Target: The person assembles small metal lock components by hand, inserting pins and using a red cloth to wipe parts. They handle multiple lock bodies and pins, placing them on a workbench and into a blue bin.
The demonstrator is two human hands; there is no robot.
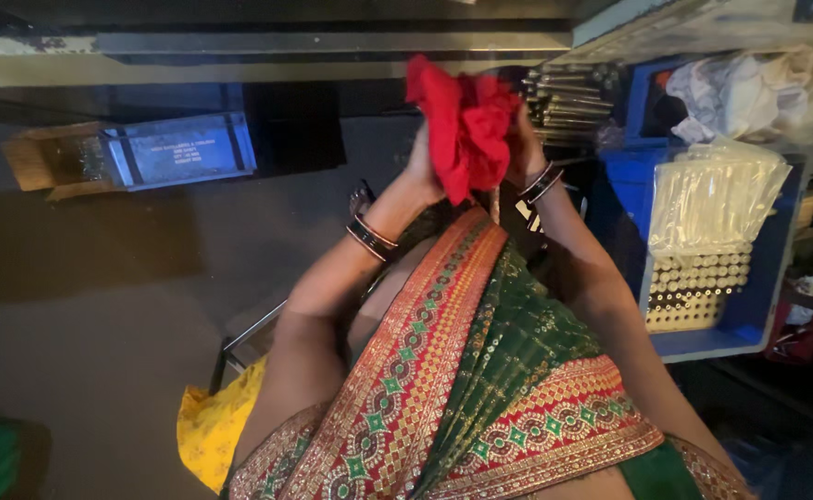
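Both hands, left (422, 167) and right (525, 153), clamp a bunched red rag (464, 125): looks soft, light, grabbable anywhere by the folds.

Bunched red cloth (463, 125), crumpled into loose folds and ruffles, sitting at about twelve o'clock in the view, pressed between two palms; upper corner sticking up toward eleven o'clock, lower end tapering toward six o'clock, hanging just above the patterned red and green garment.
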